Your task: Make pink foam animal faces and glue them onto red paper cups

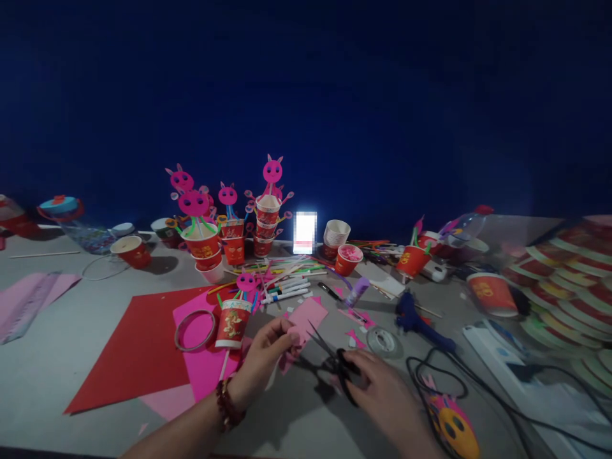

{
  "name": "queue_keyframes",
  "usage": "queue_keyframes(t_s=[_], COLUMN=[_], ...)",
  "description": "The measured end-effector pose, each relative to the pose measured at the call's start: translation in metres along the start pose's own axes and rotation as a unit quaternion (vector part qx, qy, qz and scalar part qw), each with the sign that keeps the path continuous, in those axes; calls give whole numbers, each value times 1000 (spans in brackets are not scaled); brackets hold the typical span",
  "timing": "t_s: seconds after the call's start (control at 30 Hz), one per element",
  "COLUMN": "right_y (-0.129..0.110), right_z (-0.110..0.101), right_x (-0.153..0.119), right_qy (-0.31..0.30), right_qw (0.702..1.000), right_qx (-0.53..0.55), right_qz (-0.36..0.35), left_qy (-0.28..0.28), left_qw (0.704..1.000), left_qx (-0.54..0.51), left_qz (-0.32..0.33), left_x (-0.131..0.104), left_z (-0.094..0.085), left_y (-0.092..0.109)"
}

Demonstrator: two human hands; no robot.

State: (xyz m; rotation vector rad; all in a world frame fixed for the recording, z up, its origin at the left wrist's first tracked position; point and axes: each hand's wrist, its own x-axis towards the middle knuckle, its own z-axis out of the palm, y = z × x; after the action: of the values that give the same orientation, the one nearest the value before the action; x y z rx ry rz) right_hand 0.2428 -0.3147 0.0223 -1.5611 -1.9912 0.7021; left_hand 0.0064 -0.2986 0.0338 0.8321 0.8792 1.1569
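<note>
My left hand [262, 357] pinches a small piece of pink paper [294, 334] between thumb and fingers. Black-handled scissors [342, 368] are in my right hand [382, 389], with fingers through the handles. The scissors' blades are apart and point toward the pink piece; whether they touch it I cannot tell. Behind the blades lies a larger pale pink sheet [312, 313]. Left of my left hand stands a red paper cup [233, 324] with a pink paper figure [245, 282] rising from it. Pink paper scraps [354, 339] lie beyond my right hand.
At left lie a red sheet [138, 344] and a tape roll [195, 330]. Clear tape [381, 342], a blue glue gun [423, 325] and its black cord [459, 360] are at right. Cups with pink figures [201, 242] stand behind, near a bright screen [305, 232] and several markers [287, 291].
</note>
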Motion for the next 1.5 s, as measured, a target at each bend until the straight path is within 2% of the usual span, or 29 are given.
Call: queue_keyframes(t_s=[0.2,0.43,0.53,0.67,0.8,0.9,0.97,1.03,1.17,1.23,1.3,1.37,1.4,1.5], right_y=[14,-3,-17,-37,-51,-53,-51,-47,-38,-33,-31,-29,-28,-25], right_z=[-20,-40,-41,-14,17,24,21,17,10,8,6,5,5,4], right_x=[-30,-21,-13,3,18,21,20,18,13,8,3,0,-1,0], right_qy=[-36,-93,-84,-36,-51,-78,-90,-102,-92,-76,-65,-56,-53,-51], right_qw=[986,984,993,993,946,904,888,888,943,974,993,995,994,989], right_qx=[-151,-138,-76,113,320,414,440,434,316,214,91,-26,-59,-106], right_qz=[58,56,39,16,35,76,101,111,54,10,-35,-74,-82,-91], left_qy=[-3,-18,-17,-19,-28,-21,-10,-6,-19,-38,-61,-78,-81,-80], left_qw=[1000,999,999,998,996,994,993,989,976,948,878,788,757,707], left_qx=[-9,14,26,46,80,103,119,145,215,312,463,594,630,685], left_qz=[-29,-39,-38,-30,-16,-15,-16,-14,9,53,109,146,151,159], left_x=[1,2,2,0,-7,-12,-16,-19,-27,-30,-33,-35,-35,-35], left_z=[-3,-1,1,7,13,15,13,10,4,3,3,3,4,8], left_y=[-2,-2,0,4,10,16,20,23,24,19,12,4,1,-5])
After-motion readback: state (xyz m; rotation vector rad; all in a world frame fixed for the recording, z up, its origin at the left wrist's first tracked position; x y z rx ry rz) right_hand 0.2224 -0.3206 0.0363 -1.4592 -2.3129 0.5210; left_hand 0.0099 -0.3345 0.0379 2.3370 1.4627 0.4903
